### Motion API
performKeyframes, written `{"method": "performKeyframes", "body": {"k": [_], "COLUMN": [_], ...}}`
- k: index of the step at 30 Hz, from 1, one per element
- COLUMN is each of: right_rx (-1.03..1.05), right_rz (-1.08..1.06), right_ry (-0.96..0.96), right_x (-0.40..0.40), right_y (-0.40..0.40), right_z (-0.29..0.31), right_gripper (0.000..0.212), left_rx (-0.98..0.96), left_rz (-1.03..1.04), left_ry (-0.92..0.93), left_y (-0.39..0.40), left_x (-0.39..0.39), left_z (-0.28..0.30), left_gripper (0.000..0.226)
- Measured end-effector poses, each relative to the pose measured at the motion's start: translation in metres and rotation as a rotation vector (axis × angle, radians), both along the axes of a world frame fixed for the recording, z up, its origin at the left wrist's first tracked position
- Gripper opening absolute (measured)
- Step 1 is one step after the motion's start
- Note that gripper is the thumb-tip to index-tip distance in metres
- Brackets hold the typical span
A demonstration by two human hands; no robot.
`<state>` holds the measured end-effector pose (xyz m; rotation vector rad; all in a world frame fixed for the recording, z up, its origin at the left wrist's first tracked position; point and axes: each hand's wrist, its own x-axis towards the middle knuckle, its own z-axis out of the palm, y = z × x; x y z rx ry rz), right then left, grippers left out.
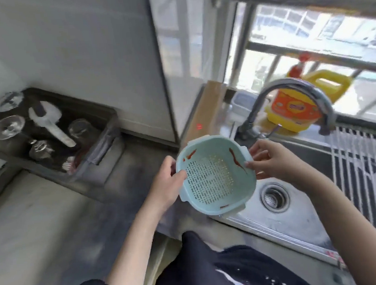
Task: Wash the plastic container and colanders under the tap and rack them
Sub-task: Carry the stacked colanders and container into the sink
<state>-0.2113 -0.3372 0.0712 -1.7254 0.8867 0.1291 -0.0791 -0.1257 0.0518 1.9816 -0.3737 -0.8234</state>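
Gripping both rims, hands tilt a red-smeared pale-blue colander [214, 174].

pale blue perforated colander [215, 176], smeared with red streaks, tilted, held above the sink's edge

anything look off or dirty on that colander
Yes: the pale blue colander, held by both hands over the sink edge, has reddish smears on its inner wall, upper left, right side and near the bottom rim. Nothing looks broken.

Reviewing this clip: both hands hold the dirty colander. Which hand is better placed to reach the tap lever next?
Right, probably. The right hand grips the colander on its tap side, just below the tap lever. The left hand holds the far rim, over the counter.
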Motion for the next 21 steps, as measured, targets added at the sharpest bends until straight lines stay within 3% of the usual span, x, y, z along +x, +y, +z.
{"method": "performKeyframes", "body": {"k": [5,9,11,14,16,21], "right_rx": [-0.131,-0.155,-0.129,-0.053,0.059,0.166], "right_rz": [-0.143,-0.246,-0.297,-0.380,-0.401,-0.396], "right_ry": [0.056,0.137,0.175,0.219,0.242,0.290], "right_x": [-0.083,-0.132,-0.149,-0.164,-0.168,-0.163], "right_y": [-0.051,-0.074,-0.079,-0.081,-0.079,-0.078], "right_z": [-0.037,-0.085,-0.103,-0.123,-0.135,-0.160], "right_gripper": [0.015,0.011,0.010,0.013,0.013,0.018], "left_rx": [0.109,0.223,0.188,0.034,0.048,0.070], "left_rz": [-0.154,-0.258,-0.201,0.053,0.073,0.066], "left_ry": [-0.021,0.078,0.205,0.516,0.493,0.470], "left_y": [-0.081,-0.130,-0.146,-0.158,-0.158,-0.161], "left_x": [-0.056,-0.086,-0.098,-0.115,-0.120,-0.119], "left_z": [-0.035,-0.071,-0.080,-0.092,-0.104,-0.118], "left_gripper": [0.015,0.019,0.027,0.036,0.021,0.016]}}
